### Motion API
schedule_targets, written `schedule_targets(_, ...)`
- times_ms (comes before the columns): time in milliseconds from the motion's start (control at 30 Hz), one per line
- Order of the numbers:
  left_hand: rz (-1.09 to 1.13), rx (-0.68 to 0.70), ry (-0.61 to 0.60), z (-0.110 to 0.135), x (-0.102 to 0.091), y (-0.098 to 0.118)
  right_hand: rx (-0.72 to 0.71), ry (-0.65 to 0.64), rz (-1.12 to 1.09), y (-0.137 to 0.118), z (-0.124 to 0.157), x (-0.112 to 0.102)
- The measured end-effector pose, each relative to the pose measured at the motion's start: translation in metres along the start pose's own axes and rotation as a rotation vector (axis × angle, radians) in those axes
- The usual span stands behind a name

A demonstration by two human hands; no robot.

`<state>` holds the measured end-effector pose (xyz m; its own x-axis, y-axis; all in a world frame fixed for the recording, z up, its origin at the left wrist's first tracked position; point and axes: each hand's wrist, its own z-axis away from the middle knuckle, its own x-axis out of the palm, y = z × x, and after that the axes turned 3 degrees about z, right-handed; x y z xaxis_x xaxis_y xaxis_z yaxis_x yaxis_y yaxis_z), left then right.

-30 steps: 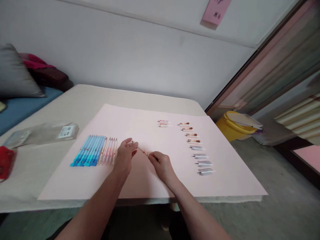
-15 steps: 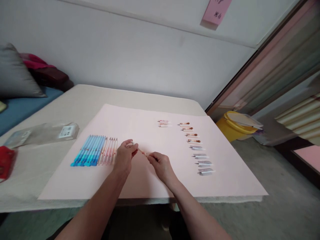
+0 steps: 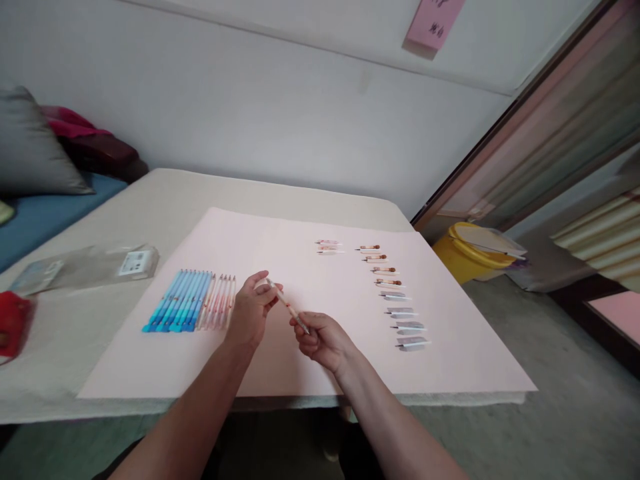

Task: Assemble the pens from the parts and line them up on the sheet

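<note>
Above the pink sheet (image 3: 280, 373), a slim pale pen (image 3: 286, 301) with orange-pink marks slants between my two hands. My left hand (image 3: 251, 308) pinches its upper end. The fingers of my right hand (image 3: 323, 339) are closed on its lower end, where a pointed tip shows. Left of my left hand lies a row of blue pens (image 3: 179, 300), with several clear pink pens (image 3: 218, 301) beside them. To the right, thin refills with brown-topped pieces (image 3: 390, 283) and grey feather-shaped pieces (image 3: 411, 343) form a column. Two pinkish ones (image 3: 329, 247) lie farther back.
The sheet covers part of a cloth-covered table (image 3: 200, 185) against a white wall. At left are a clear plastic bag (image 3: 100, 270) and a red object (image 3: 14, 327). A yellow bucket (image 3: 467, 253) stands on the floor at right.
My right hand has turned palm-up and moved slightly lower, with the pen now tilted more steeply. My left hand has shifted only a little. The laid-out pens and refills look unchanged.
</note>
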<state>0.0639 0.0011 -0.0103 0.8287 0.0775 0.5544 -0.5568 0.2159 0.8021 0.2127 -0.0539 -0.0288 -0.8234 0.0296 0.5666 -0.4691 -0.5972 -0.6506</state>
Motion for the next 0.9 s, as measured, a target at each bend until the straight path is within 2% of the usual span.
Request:
schedule_targets(67, -0.016, -0.008, 0.049, 0.001, 0.002, 0.0, -0.103, 0.068, 0.107, 0.001, 0.0, 0.003)
schedule_targets(200, -0.082, -0.029, 0.184, 0.003, 0.004, 0.0, -0.4, 0.287, 0.535, 0.002, 0.002, 0.009)
schedule_targets(300, -0.102, -0.012, 0.171, 0.002, 0.002, 0.0, -0.433, 0.323, 0.671, 0.0, 0.003, 0.012)
schedule_targets(500, -0.143, 0.009, 0.15, 0.001, 0.001, -0.002, -0.173, 0.113, 0.257, -0.001, 0.003, 0.009)
schedule_targets(600, -0.163, 0.024, 0.132, 0.002, 0.002, -0.002, -0.068, 0.05, 0.095, 0.001, 0.002, 0.008)
schedule_targets(800, -0.17, 0.029, 0.132, 0.001, 0.002, 0.0, 0.048, -0.019, -0.099, 0.006, 0.001, 0.009)
schedule_targets(900, -0.17, 0.03, 0.137, 0.001, 0.001, -0.002, 0.029, 0.001, -0.104, 0.008, 0.0, 0.011)
